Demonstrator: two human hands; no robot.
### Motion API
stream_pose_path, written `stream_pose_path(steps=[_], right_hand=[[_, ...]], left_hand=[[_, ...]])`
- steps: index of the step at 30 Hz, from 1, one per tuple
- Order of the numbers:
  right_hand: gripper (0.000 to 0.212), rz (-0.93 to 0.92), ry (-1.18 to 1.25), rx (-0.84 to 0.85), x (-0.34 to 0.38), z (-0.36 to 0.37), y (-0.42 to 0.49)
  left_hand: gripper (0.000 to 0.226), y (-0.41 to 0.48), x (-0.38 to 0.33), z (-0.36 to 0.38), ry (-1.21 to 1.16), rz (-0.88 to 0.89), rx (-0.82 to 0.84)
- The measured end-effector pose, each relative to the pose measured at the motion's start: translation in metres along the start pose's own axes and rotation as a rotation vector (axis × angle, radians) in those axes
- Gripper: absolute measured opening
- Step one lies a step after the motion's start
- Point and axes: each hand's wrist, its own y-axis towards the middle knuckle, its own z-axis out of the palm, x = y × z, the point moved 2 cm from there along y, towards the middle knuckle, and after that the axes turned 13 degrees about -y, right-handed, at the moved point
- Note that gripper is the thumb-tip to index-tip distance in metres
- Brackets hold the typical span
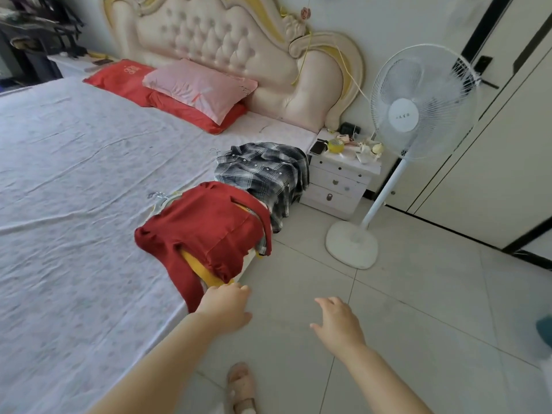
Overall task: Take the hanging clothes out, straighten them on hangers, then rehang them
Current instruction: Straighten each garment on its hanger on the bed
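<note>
Left hand (225,306) reaches beside the red top (206,231) (on bed (59,174)); right hand (337,324) hovers empty.

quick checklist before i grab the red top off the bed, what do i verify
1. Hands free: left hand and right hand hold nothing, ok.
2. Reach: left hand is beside the red top at the bed edge, ok.
3. Red top lies alone: not ok, a yellow garment lies under it.
4. Hanger inside red top: cannot tell, only metal hooks show by its collar.
5. Plaid shirt settled: not ok, it hangs over the bed edge.
</note>
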Motion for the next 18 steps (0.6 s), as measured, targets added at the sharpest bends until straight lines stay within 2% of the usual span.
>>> stream_pose_path(steps=[11, 18], right_hand=[[0.055, 0.027, -0.017, -0.006, -0.054, -0.089, 0.197], [0.055, -0.062, -0.033, -0.004, -0.078, -0.130, 0.329]], left_hand=[[0.043, 0.216, -0.019, -0.088, -0.015, 0.016, 0.003], [0.044, 0.329, -0.022, -0.127, -0.035, -0.047, -0.004]])
